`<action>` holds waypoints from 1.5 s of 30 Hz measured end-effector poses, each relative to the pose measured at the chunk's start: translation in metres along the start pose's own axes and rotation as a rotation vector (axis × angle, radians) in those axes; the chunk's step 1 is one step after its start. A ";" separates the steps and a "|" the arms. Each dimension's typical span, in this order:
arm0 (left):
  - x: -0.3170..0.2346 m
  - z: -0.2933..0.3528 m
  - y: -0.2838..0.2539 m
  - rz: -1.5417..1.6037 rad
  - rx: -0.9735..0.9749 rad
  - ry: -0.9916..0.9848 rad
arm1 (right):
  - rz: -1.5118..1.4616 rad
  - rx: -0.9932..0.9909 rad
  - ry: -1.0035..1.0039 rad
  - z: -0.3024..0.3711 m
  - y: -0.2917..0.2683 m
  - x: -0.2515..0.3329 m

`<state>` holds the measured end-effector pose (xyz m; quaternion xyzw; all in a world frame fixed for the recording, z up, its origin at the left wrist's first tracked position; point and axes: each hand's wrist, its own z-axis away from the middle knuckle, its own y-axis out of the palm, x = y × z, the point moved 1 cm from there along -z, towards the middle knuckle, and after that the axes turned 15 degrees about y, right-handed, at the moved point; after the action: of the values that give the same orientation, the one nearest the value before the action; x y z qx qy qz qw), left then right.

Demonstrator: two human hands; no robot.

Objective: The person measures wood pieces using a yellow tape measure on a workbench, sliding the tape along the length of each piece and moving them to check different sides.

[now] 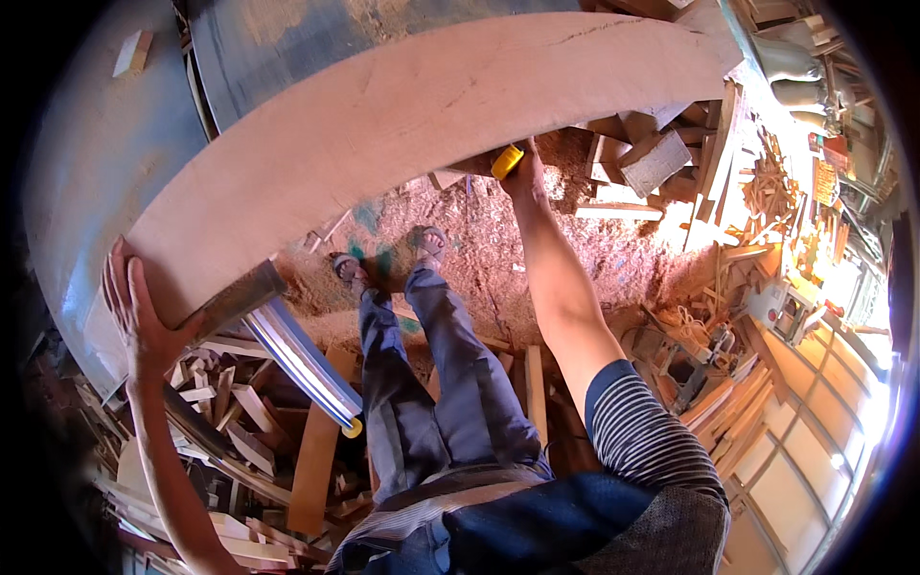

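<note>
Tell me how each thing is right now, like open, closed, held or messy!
Wooden board: lying across the grey table
Left hand: open, on the board's end
Right hand: closed around the yellow object
Yellow object: held
Small wood block: lying loose
Wood scraps: jumbled
Floor: littered

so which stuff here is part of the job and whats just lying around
In use:
- wooden board, left hand at its left end
- yellow object in the right hand
- grey surface under the board

Lying about:
- small wood block
- wood offcuts
- sawdust
</note>
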<state>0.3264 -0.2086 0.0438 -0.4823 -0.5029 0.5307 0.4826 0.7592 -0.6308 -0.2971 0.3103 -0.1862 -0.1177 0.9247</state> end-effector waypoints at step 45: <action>-0.002 -0.025 -0.018 0.039 0.057 -0.101 | -0.330 -0.129 0.066 0.009 0.018 0.001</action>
<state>0.3517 -0.2087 0.0610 -0.4507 -0.5020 0.5776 0.4597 0.7579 -0.6217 -0.2785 0.2805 -0.0942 -0.2694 0.9164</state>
